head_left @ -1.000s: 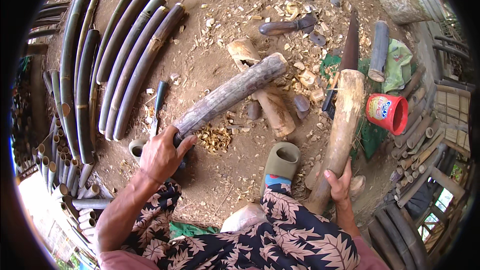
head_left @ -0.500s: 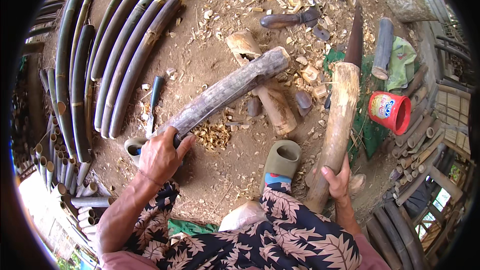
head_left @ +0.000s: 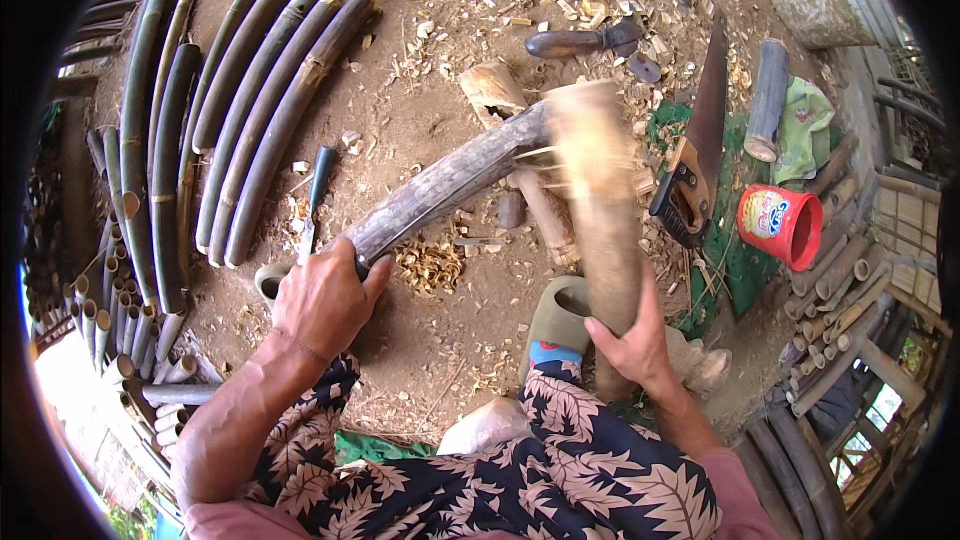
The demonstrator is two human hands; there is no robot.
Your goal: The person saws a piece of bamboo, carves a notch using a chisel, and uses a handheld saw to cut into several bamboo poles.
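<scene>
My left hand is closed round the near end of a dark grey bamboo pole, which slants away to the right. A small dark thing shows beside that thumb; I cannot make it out. The pole lies across a pale, notched log on the ground. In my right hand is a thick wooden club, its frayed, pale head blurred by motion. The club's head overlaps the pole's far end in view; whether they touch, I cannot tell.
Long bamboo poles lie at the left, near a dark-handled knife. A handsaw, a red tub and a short bamboo piece are on the right. Shavings and a wooden-handled tool lie on the dirt.
The club has swung left in my right hand, from beside the saw to over the pole's far end. The saw's handle now shows. My left hand keeps its hold, shifting little.
</scene>
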